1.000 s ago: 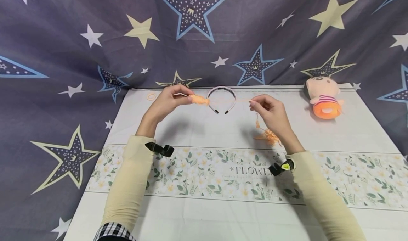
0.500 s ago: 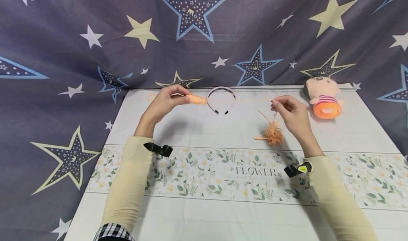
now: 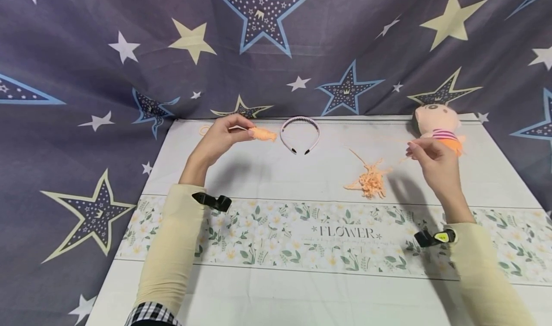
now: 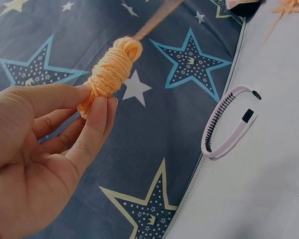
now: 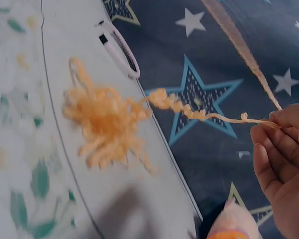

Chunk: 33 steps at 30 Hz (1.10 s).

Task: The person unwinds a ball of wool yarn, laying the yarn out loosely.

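My left hand (image 3: 222,136) pinches one end of a small wound bundle of orange yarn (image 4: 109,72) between thumb and fingertips, above the table. From the bundle's far end a strand (image 5: 246,57) runs across to my right hand (image 3: 437,163), whose thumb and fingertips pinch it at the right. A second, kinked length of yarn (image 5: 189,112) leads from the right fingertips down to a loose orange tangle (image 3: 372,180) lying on the table. In the head view my right hand partly covers the plush doll (image 3: 437,121).
A pale pink headband (image 3: 300,119) with dark tips lies at the back middle of the table. Behind my left hand is an orange ring-shaped loop (image 3: 204,130). A dark star-printed cloth (image 3: 276,86) hangs along the table's back edge.
My right hand has moved well to the right with the yarn strand, lengthening the span between the hands. The left hand has shifted slightly left with the bundle. The tangle is uncovered.
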Each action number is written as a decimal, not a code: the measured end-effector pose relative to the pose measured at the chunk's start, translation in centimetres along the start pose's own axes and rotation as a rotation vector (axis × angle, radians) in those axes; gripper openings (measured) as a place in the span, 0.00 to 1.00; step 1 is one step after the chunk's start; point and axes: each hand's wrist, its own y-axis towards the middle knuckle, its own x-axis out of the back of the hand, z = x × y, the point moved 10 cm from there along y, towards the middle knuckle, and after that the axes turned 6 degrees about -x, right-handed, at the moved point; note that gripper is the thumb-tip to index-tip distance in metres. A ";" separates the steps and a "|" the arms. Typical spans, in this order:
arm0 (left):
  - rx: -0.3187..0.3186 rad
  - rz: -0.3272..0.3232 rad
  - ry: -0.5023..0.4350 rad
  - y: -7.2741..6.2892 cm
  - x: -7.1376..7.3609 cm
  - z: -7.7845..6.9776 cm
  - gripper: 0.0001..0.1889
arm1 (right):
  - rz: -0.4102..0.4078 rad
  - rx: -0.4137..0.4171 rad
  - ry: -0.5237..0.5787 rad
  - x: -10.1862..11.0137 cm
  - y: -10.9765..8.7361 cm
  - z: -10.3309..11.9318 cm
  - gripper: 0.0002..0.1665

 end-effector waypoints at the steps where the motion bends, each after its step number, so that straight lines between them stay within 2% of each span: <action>1: -0.003 -0.001 -0.004 0.0 0.0 0.0 0.10 | -0.009 -0.006 -0.002 0.4 0.0 -0.3 0.14; 8: -0.011 -0.011 -0.022 0.0 0.2 -0.1 0.08 | -0.076 -0.102 -0.028 2.9 -0.3 -2.8 0.15; 14: -0.019 -0.010 -0.047 -0.1 0.2 -0.2 0.08 | -0.090 -0.175 -0.052 4.1 -0.5 -4.3 0.12; 19: -0.022 -0.005 -0.053 -0.1 0.2 -0.3 0.09 | -0.103 -0.185 -0.047 4.4 -0.6 -4.6 0.07; 33: -0.032 0.015 -0.150 -0.4 0.1 -0.4 0.06 | -0.097 -0.191 -0.062 4.1 -0.6 -4.7 0.08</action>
